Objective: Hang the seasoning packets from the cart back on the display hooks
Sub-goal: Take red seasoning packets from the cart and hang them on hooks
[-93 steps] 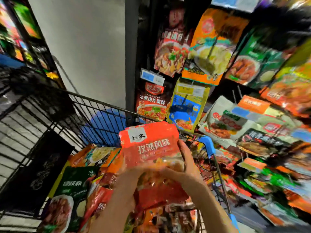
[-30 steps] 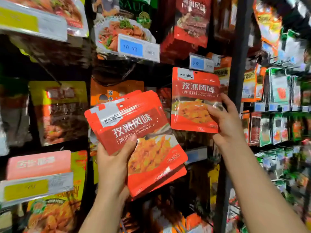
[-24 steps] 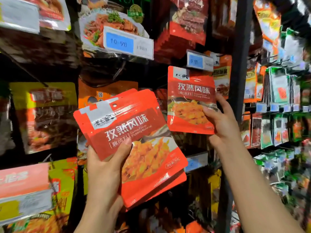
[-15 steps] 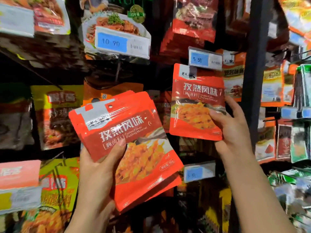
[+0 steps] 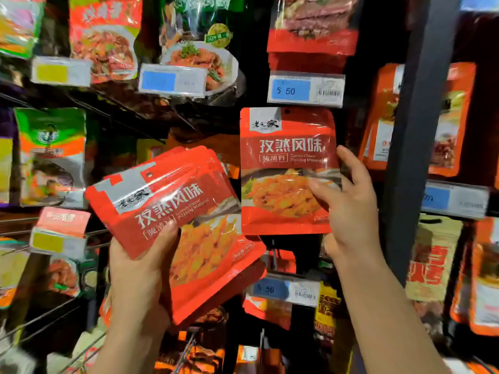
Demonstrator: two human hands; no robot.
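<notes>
My left hand [image 5: 140, 271] grips a tilted stack of several red cumin seasoning packets [image 5: 189, 228], thumb across the front. My right hand [image 5: 348, 209] pinches a single identical red packet [image 5: 286, 163] by its right edge and holds it upright against the display, just below a blue 5.50 price tag [image 5: 305, 90]. The hang hole at the top of that packet sits close under the tag. The hook itself is hidden behind the tag and the packet.
Hanging packets of other seasonings fill the rack on all sides. A dark upright post [image 5: 413, 147] stands right of my right hand. A second 5.50 tag [image 5: 283, 291] hangs lower down, and wire hooks [image 5: 40, 325] jut out at lower left.
The view has closed in on the rack. My right hand has brought the single packet up nearer the 5.50 tag. The stack in my left hand has stayed tilted at about the same place.
</notes>
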